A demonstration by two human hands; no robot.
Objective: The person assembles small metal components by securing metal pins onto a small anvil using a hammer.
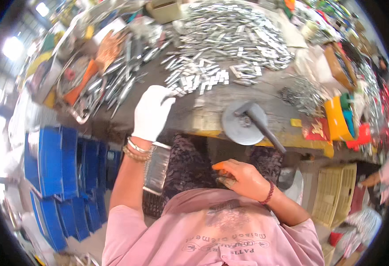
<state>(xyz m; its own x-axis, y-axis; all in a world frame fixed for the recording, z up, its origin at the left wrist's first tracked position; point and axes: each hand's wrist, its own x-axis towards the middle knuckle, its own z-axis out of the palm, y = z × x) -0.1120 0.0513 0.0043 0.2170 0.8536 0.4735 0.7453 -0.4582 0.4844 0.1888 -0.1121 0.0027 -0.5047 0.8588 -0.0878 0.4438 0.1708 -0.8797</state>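
My left hand (pixel 152 113), in a white glove, reaches over the workbench (pixel 152 84). Its thumb stands apart from the fingers, and the fingertips are at the near left edge of a wide heap of small silvery metal pieces (pixel 234 33). Nothing shows between them. Bare and low over my lap, my right hand (pixel 243 177) has its fingers curled together, with orange on one fingertip. Whatever they may hold is hidden. Ahead of this hand, a hammer (pixel 265 131) lies across a round grey metal disc (pixel 236 131) at the bench's front edge.
Long metal tools (pixel 123 75) and an orange glove (pixel 110 48) lie on the left of the bench. Thin metal parts (pixel 303 95) and a yellow box (pixel 338 117) are on the right. Stacked blue bins (pixel 57 164) stand lower left, a beige crate (pixel 334 193) lower right.
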